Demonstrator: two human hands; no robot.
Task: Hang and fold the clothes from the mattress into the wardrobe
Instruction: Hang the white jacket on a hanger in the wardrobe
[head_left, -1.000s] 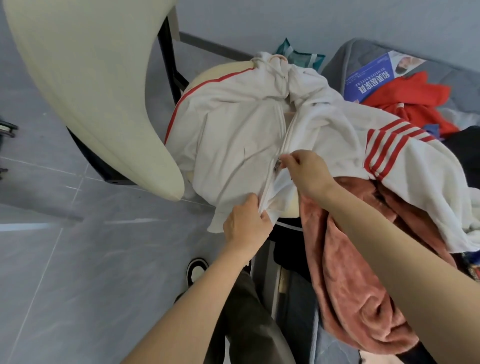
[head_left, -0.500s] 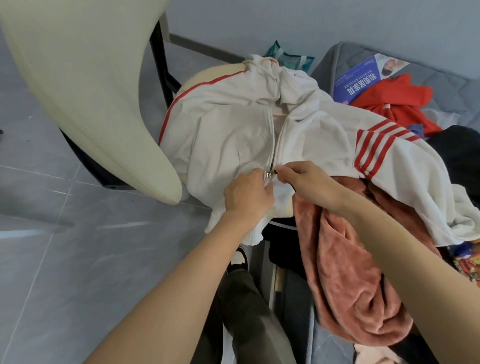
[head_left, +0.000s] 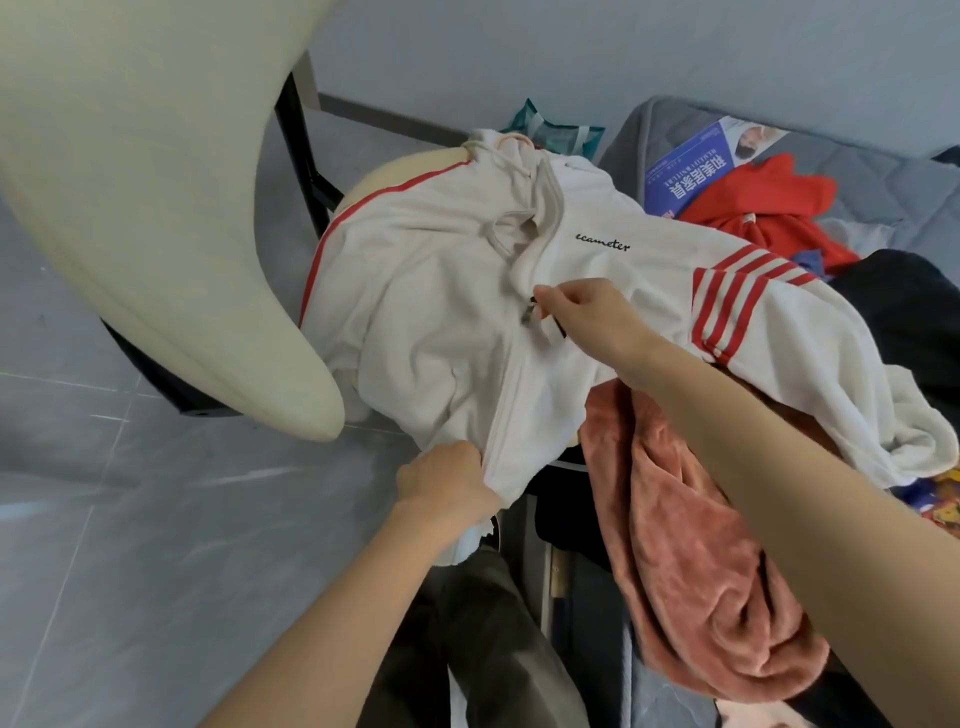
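White jacket mid-zipping: left hand gripping hem, right hand fingers pinching zip pull above hem; likely next, draw toward collar.

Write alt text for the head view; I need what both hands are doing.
The right hand pinches the zipper pull halfway up a white jacket with red stripes, while the left hand grips its hem at the zipper's base. The jacket lies over a cream chair, beside a pink fleece garment.
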